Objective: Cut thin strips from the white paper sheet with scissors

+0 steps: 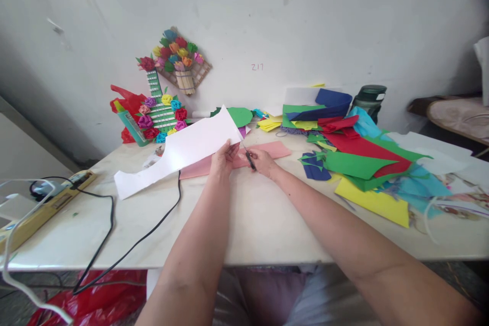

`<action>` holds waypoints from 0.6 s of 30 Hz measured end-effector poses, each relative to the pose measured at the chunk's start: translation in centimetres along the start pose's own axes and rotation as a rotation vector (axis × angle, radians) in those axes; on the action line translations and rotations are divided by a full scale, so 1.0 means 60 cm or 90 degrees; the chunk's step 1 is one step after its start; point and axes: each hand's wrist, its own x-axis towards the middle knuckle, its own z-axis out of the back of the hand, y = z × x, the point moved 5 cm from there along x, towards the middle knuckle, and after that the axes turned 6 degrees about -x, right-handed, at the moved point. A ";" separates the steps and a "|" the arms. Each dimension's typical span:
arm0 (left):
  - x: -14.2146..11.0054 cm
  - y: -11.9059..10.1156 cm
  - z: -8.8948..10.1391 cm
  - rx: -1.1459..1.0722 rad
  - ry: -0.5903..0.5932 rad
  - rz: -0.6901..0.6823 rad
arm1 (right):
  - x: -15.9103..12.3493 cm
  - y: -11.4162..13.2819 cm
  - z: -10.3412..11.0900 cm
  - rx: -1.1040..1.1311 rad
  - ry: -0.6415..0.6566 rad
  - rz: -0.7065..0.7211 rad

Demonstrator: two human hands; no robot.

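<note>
My left hand [225, 156] is closed on the lower right edge of a large white sheet [187, 141], which has a curved cutout along its lower left side. In my right hand [262, 162] is a pair of scissors with black handles [250, 160]. Their blades point up and left, at the white sheet's right edge beside my left fingers. How far the blades are apart is too small to tell. Beneath both hands a pink sheet [277, 149] lies on the table, partly hidden by the white one.
Coloured paper scraps [359, 163] pile up on the right, near a dark green bottle [370, 101]. A glue bottle [132, 125] leans by a flower-trimmed guitar craft [162, 112] at the back left. A black cable [153, 229] runs from a power strip [53, 204] across the table's left side.
</note>
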 end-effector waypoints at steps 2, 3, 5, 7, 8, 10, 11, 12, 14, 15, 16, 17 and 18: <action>0.002 -0.001 0.001 0.002 -0.002 0.000 | 0.001 -0.001 -0.001 -0.018 -0.008 0.016; 0.002 -0.001 0.002 0.002 -0.004 0.000 | 0.001 -0.001 -0.001 -0.022 -0.011 0.022; 0.001 -0.002 0.001 -0.001 -0.006 -0.001 | 0.000 0.000 -0.001 -0.027 -0.015 0.028; 0.000 -0.002 -0.001 -0.005 -0.007 -0.001 | -0.001 0.003 0.000 -0.031 -0.021 0.033; -0.001 -0.003 -0.001 -0.006 -0.006 -0.001 | -0.002 0.005 0.000 -0.031 -0.022 0.034; -0.001 -0.004 -0.003 -0.008 -0.003 -0.001 | -0.004 0.009 0.001 -0.023 -0.021 0.036; -0.001 -0.004 -0.003 -0.010 -0.002 -0.002 | -0.005 0.011 0.001 -0.015 -0.020 0.037; -0.001 -0.004 -0.003 -0.012 -0.002 -0.002 | -0.005 0.012 0.001 -0.006 -0.018 0.035; -0.001 -0.004 -0.003 -0.014 -0.001 -0.003 | -0.006 0.012 0.000 0.013 -0.012 0.029; -0.001 -0.004 -0.003 -0.014 -0.001 -0.003 | -0.005 0.011 -0.001 0.022 -0.009 0.025; -0.001 -0.004 -0.003 -0.014 -0.001 -0.003 | -0.005 0.010 -0.002 0.029 -0.006 0.023; -0.001 -0.004 -0.003 -0.014 -0.002 -0.003 | -0.004 0.007 -0.002 0.034 -0.005 0.021; -0.002 -0.004 -0.003 -0.013 -0.003 -0.002 | -0.003 0.005 -0.003 0.037 -0.004 0.022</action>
